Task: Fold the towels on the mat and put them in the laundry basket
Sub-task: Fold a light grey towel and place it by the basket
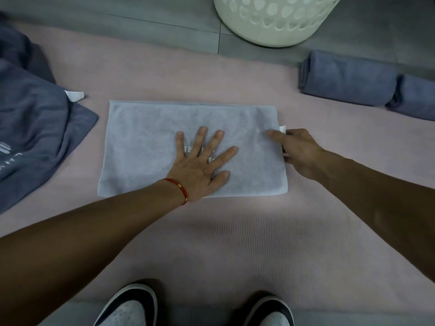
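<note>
One pink mat (235, 231) on grey floor (141, 20)

The pale grey towel (146, 147) lies flat in the middle of the pink mat (235, 243), folded into a wide rectangle with its long sides running left to right; a small white tag (282, 128) sticks out at its right edge. A heap of dark blue-grey towels (30, 118) sits unfolded and rumpled at the mat's left edge, with white lettering on one fold. At the mat's far right corner, two dark blue towels (346, 78) lie rolled or folded thick, side by side and touching. The white laundry basket (275, 22), its wall pierced with rounded holes, stands on the grey floor beyond the mat's far edge.
</note>
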### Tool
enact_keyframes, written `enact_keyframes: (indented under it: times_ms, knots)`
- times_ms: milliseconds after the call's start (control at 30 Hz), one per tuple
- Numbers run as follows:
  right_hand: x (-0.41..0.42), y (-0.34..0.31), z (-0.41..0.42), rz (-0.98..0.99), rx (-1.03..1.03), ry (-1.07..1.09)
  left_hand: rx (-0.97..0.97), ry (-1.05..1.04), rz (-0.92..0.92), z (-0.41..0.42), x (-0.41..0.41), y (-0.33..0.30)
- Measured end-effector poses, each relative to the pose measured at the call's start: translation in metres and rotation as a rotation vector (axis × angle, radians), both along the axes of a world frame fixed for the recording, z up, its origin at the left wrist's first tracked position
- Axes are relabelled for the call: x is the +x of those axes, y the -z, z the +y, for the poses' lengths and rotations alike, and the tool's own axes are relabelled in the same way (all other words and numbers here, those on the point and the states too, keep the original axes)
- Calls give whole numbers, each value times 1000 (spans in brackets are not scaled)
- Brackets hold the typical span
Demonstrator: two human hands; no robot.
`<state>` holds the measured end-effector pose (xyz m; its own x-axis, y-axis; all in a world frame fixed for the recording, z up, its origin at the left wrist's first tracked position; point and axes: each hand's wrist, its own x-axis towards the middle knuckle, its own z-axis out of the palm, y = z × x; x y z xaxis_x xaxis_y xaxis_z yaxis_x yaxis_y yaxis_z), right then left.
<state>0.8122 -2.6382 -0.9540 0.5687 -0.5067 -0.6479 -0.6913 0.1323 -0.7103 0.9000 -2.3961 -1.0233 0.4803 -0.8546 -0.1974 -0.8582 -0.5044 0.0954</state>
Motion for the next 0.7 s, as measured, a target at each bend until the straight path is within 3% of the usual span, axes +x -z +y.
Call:
enact_keyframes:
  times_ms: [167, 267, 367, 467, 600, 700]
  knots:
    - [2, -20, -4, 47, 111, 76, 79, 50, 144, 2, 10, -13]
    - [10, -34, 4, -30, -139, -102, 15, 31, 224, 7, 14, -27]
    - [24, -48, 21, -73, -521, -350, -217, -53, 391, 18, 14, -47]
    - [42, -61, 54, -154, -768, -505, -570, -387, 766, 25, 11, -78]
    - [72, -67, 119, -263, -690, -506, -837, -901, 1454, 41, 20, -110]
    - [93, -64, 172, -294, -447, -495, -954, -1056, 1530, 70, 37, -110]
